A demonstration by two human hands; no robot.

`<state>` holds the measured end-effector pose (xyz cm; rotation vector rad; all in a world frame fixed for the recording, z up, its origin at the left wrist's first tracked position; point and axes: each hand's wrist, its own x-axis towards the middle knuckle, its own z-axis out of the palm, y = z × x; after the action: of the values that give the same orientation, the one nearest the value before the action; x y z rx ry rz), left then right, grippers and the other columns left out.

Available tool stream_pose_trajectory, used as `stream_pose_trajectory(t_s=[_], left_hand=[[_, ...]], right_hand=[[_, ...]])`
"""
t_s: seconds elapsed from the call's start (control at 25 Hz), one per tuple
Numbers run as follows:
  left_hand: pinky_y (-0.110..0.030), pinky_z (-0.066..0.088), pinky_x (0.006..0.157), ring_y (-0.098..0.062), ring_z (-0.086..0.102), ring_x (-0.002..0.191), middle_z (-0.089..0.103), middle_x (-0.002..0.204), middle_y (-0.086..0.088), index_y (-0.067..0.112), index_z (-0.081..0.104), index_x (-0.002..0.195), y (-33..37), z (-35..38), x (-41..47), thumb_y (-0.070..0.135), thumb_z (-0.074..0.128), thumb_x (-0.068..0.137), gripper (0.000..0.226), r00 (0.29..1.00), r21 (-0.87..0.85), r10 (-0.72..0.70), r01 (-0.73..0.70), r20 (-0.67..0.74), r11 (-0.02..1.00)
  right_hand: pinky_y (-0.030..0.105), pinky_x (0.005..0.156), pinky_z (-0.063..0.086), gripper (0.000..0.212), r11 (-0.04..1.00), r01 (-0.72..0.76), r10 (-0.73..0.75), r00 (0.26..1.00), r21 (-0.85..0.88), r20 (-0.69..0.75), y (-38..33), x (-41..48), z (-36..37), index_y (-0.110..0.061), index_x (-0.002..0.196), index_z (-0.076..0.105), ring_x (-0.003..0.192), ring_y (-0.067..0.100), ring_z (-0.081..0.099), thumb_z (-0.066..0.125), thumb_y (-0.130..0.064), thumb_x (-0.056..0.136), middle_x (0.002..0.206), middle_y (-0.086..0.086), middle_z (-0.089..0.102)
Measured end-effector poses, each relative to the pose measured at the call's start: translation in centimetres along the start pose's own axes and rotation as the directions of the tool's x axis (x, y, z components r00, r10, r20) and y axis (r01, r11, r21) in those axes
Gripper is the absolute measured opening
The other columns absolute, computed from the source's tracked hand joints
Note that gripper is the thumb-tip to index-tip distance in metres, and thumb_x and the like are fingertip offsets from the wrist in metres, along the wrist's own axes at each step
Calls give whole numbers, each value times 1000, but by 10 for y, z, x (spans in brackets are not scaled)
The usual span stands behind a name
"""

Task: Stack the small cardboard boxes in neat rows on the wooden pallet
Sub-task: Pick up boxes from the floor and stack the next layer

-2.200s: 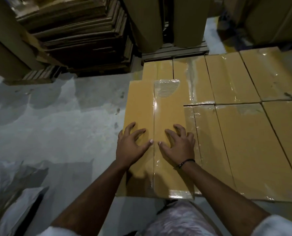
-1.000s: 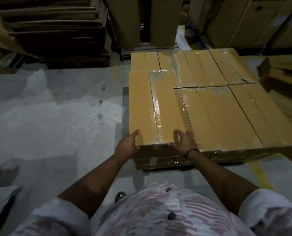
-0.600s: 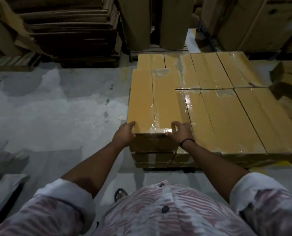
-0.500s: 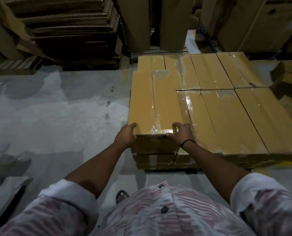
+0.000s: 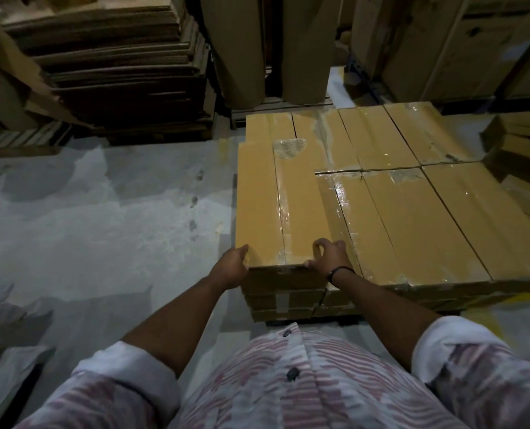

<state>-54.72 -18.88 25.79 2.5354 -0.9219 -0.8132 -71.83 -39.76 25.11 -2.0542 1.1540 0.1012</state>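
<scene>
A long flat cardboard box [image 5: 276, 209], taped down its middle, lies on top at the left end of a stack of like boxes [image 5: 412, 218]. It sits one layer higher than its neighbours. My left hand [image 5: 231, 267] grips its near left corner. My right hand [image 5: 328, 258] holds its near right corner, fingers curled on the top face and thumb on the front edge. The pallet is almost hidden; only a dark gap [image 5: 288, 322] shows under the stack.
Grey concrete floor [image 5: 103, 218] stretches to the left. Flattened cardboard piles [image 5: 118, 72] stand at the back left, upright cardboard sheets [image 5: 267, 48] behind the stack, big cartons [image 5: 458, 41] at the back right, more boxes [image 5: 526, 144] on the right.
My hands slid from the top of the box back to its near corners and took hold there. I have stepped back, and the box's near end now sits slightly farther from me.
</scene>
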Motion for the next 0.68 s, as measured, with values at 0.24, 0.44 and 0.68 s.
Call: stream_pose_trajectory(t_s=[0.24, 0.44, 0.68], left_hand=[[-39, 39, 114, -33, 45, 141, 40, 157, -17, 9, 33, 157, -4, 4, 2, 12, 60, 97, 66, 1000, -14, 6, -6, 5, 1000], [-38, 44, 109, -30, 45, 141, 41, 158, -12, 14, 39, 156, -13, -3, 0, 5, 56, 94, 65, 999, -93, 39, -38, 5, 995], [-34, 37, 113, -27, 44, 141, 45, 156, -8, 15, 48, 150, -35, -15, -1, 8, 61, 95, 57, 994, -125, 104, -108, -45, 986]], right_hand=[[43, 106, 45, 57, 999, -13, 13, 1000, -29, -5, 1, -2, 3, -25, 127, 55, 122, 37, 50, 85, -26, 79, 137, 13, 35], [50, 111, 39, 53, 986, 27, -29, 1000, -163, -7, -9, -9, 7, -22, 132, 51, 138, 40, 28, 76, -32, 86, 154, 13, 18], [54, 108, 29, 53, 862, 81, -144, 986, -500, -89, -35, -25, 25, -27, 135, 50, 140, 37, 23, 62, -45, 86, 156, 11, 26]])
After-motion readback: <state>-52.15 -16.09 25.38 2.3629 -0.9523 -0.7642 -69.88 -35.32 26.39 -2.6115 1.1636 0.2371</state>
